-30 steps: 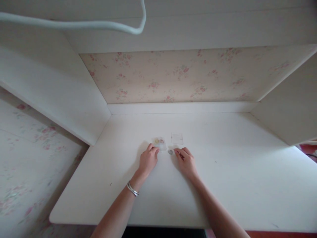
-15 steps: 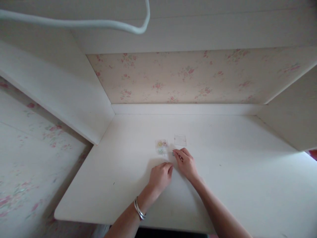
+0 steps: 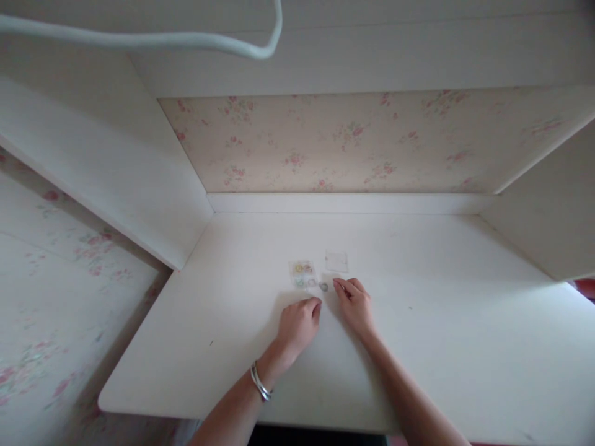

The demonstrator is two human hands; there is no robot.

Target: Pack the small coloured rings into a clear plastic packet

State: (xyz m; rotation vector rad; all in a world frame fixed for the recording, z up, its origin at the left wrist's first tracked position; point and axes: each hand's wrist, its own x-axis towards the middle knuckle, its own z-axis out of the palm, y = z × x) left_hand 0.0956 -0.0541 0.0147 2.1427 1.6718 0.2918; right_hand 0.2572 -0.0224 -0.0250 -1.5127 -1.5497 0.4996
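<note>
A small clear box (image 3: 291, 270) with compartments lies on the white desk and holds tiny ring-like pieces, among them a yellow ring (image 3: 298, 268) and a pale green ring (image 3: 299, 282). Just right of the box, a small grey-green ring (image 3: 324, 287) rests on the desk. My right hand (image 3: 355, 303) is beside that ring, apart from it, thumb and fingertips drawn together with nothing visible in them. Nearer to me, my left hand (image 3: 299, 322) is curled closed below the box; whatever its fingertips hold, if anything, is hidden. Behind my right hand lies a clear square lid (image 3: 336, 261).
The white desk (image 3: 432, 359) is bounded by a side panel (image 3: 153, 186) on the left and a low back ledge (image 3: 353, 202). A white cable (image 3: 186, 42) hangs across the top. A small dark scrap (image 3: 211, 342) lies at the left.
The grey-green ring that was at my right fingertips now lies free on the desk. My right hand has moved slightly to the right, away from it. My left hand has hardly moved.
</note>
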